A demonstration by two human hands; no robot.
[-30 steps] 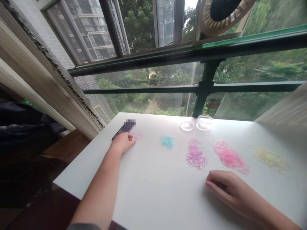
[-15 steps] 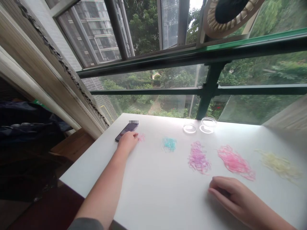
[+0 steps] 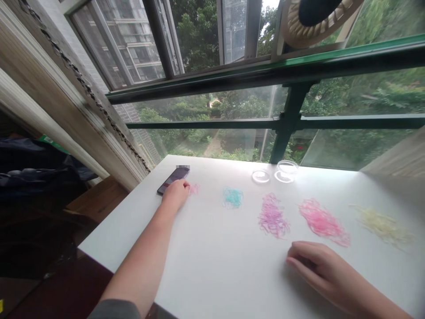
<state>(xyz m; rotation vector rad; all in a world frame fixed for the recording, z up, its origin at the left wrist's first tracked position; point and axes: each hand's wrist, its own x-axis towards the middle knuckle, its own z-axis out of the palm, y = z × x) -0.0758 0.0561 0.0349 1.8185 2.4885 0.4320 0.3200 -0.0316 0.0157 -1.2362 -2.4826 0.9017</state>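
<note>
Left hand [image 3: 175, 194]: fingers bent, fingertips at the near edge of the small pink pile [image 3: 195, 189], over the lower end of the phone [image 3: 178, 174]. Whether a strand is pinched cannot be told; the fingertips are small and blurred.

Right hand [image 3: 317, 266]: loosely curled, well apart from the left, nearest to the large pink pile [image 3: 323, 222]. Its inner side lies in shadow; whether it grips anything cannot be told. Forearm cut off by the frame.

Piles, thin strands, on the white table [image 3: 202, 261], left to right: small pink, partly hidden by the left hand; teal [image 3: 233, 197]; purple [image 3: 273, 216]; large pink; yellow [image 3: 381, 226], pale and blurred at its edges. Single strands hard to make out.

Clear round pieces, two, behind the purple pile: a low ring [image 3: 260, 176] and, just beside it, a taller dish [image 3: 286, 172]; glare blurs their make.

Phone: dark, slanted, far end pixelated, screen unreadable.

Left of the table: curtain [image 3: 53, 93]; brown box [image 3: 96, 199], partly hidden; dark clutter, indistinct.

Beyond: green railing [image 3: 285, 128]; round fan [image 3: 308, 37], cut off above.
</note>
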